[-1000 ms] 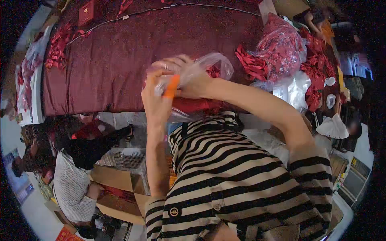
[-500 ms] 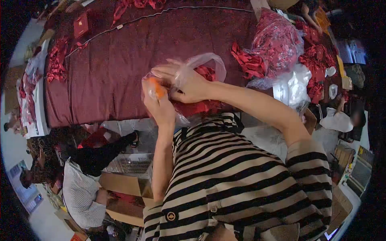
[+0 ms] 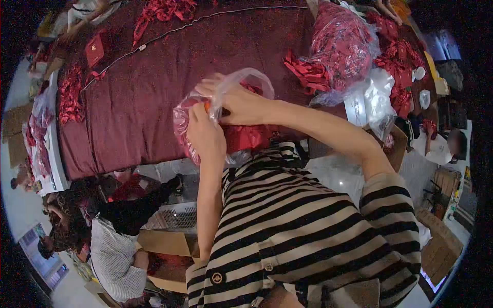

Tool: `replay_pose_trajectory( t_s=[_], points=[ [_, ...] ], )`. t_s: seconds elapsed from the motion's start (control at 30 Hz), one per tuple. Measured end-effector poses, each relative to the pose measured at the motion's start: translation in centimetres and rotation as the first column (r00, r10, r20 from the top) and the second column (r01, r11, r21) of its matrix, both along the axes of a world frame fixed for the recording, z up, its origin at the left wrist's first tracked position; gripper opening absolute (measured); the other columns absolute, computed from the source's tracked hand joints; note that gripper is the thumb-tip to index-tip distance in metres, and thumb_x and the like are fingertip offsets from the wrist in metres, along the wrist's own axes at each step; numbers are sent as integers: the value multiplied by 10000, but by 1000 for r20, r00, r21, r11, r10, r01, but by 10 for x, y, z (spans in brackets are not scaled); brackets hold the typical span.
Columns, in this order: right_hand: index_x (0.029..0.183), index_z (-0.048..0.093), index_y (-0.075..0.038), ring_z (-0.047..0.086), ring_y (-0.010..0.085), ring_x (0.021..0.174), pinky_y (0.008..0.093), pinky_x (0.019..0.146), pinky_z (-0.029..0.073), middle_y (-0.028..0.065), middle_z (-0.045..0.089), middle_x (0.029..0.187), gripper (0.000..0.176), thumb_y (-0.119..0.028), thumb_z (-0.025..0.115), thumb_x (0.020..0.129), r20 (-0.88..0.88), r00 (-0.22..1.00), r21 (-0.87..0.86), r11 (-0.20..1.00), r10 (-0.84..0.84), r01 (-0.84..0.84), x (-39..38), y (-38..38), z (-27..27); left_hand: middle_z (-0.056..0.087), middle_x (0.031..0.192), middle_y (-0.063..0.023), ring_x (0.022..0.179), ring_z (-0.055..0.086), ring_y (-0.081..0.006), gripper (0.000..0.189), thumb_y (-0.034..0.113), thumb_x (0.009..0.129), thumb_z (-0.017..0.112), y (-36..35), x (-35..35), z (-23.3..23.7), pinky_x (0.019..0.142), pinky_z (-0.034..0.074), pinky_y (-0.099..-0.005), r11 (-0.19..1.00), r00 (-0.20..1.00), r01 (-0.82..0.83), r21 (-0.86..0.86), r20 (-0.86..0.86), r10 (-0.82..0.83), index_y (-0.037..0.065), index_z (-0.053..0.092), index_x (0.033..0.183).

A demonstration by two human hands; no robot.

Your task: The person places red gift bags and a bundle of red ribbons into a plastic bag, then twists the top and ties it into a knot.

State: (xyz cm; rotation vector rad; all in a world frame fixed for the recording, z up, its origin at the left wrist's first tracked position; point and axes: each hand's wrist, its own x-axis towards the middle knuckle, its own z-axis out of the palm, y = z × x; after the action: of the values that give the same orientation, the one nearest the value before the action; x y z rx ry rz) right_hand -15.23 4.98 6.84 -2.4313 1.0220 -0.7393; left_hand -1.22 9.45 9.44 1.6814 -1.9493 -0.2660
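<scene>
A clear plastic bag [image 3: 182, 120] with red items [image 3: 247, 137] in and around it lies at the near edge of the table with the dark red cloth. My left hand [image 3: 204, 131] has its fingers closed on the bag's left part, beside a small orange thing [image 3: 207, 107]. Reaching in from the right, my right hand [image 3: 236, 105] is within the loop of the bag's plastic, some of its fingers stretched over the top. What its thumb side touches is hidden.
A large plastic bag of red ribbons [image 3: 343, 43] stands at the table's right, beside clear packaging [image 3: 377, 95]. A red booklet [image 3: 94, 50] and a cord [image 3: 174, 32] lie farther off. A person in a white top [image 3: 115, 256] is at an open carton [image 3: 167, 244] lower left.
My left hand has turned over the bag, covering most of the orange thing, which showed plainly before. More of the bag now shows left of it. The whole view has shifted slightly.
</scene>
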Motion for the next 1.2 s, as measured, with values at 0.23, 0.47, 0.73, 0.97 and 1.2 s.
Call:
replay_pose_trajectory(
  t_s=[0.23,0.47,0.73,0.97,1.2],
  points=[
    [1372,349,6,180,353,1388,439,1145,140,221,252,1468,664,-301,616,847,-12,999,188,981,42,-39,-28,16,39,543,955,-174,792,568,-396,228,28,785,538,-5,1,4,663,444,-480,997,984,63,-48,172,-54,38,471,1004],
    [1267,432,-22,491,339,1163,431,975,422,172,477,1280,490,-191,599,839,-209,966,108,978,-154,180,-80,61,50,540,960,-172,777,577,-387,202,42,812,534,-8,14,10,658,452,-469,995,962,65,-73,268,-43,49,480,1006],
    [938,606,-91,548,245,976,442,947,385,65,570,1032,236,-157,617,713,-548,829,-142,965,109,-221,-113,86,23,537,913,-155,716,588,-353,116,89,852,521,-6,6,5,621,461,-442,982,934,85,-170,356,-19,54,480,955],
    [769,563,-106,525,220,997,593,1089,218,29,549,816,88,-118,603,692,-410,850,5,933,330,-360,-95,121,19,536,915,-146,714,595,-349,100,94,853,516,-9,5,8,614,473,-434,990,930,79,-114,366,-32,59,483,940],
    [925,595,-86,606,223,958,331,808,519,52,598,950,214,-112,599,712,-269,962,-155,984,39,-84,-107,148,86,523,909,-154,734,589,-339,136,65,815,537,-5,10,13,640,466,-443,982,946,109,-156,321,-54,53,486,940]
  ],
)
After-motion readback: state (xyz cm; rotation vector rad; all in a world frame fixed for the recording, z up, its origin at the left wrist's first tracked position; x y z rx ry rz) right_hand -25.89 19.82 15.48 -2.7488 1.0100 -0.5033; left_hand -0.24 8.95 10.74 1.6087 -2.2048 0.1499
